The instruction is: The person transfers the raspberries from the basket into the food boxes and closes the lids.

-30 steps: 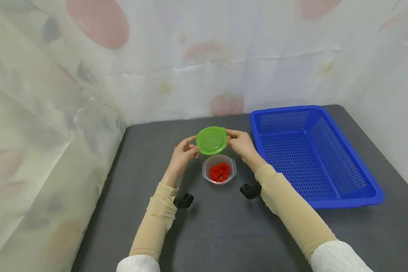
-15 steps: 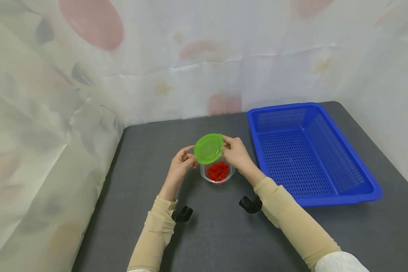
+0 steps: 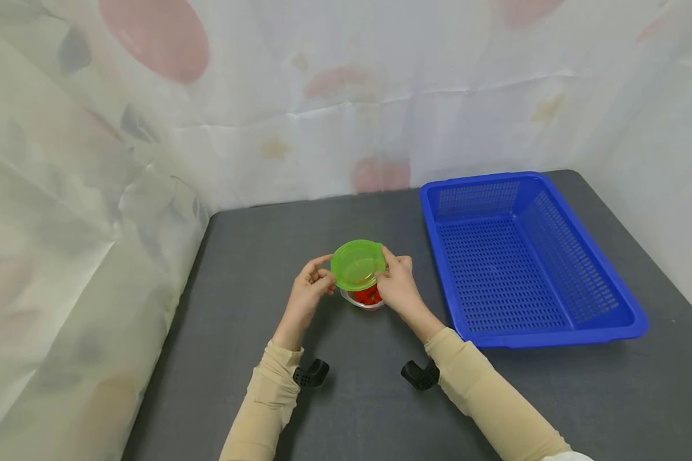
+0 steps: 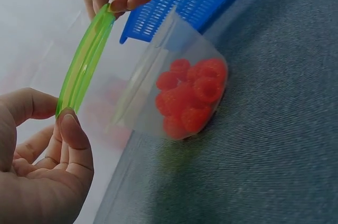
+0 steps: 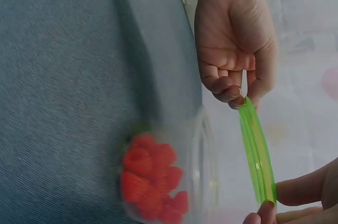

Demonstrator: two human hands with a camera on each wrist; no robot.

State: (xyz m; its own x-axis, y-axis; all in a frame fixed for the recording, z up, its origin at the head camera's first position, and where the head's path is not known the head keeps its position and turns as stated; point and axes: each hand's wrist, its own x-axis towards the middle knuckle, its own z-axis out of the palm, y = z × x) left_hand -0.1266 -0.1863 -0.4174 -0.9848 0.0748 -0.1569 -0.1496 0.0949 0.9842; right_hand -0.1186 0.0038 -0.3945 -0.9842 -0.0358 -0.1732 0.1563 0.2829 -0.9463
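A round, see-through green lid point(image 3: 357, 264) is held between both hands, just above a clear plastic container point(image 4: 138, 94). My left hand point(image 3: 311, 286) pinches its left edge between thumb and fingers. At the opposite edge my right hand point(image 3: 398, 287) pinches it the same way. Inside the container lie several red raspberries point(image 4: 193, 94). Both wrist views show the lid point(image 5: 257, 155) edge-on, apart from the container's rim. From the head view, the lid covers the back part of the container.
To the right stands a large blue plastic basket point(image 3: 504, 275) with slotted walls, on the dark grey table point(image 3: 352, 397). A pale patterned curtain point(image 3: 300, 96) hangs behind the table and along its left side.
Both hands have brought the lid toward the person and lower, from behind the container to over it. The container and raspberries stay in place.
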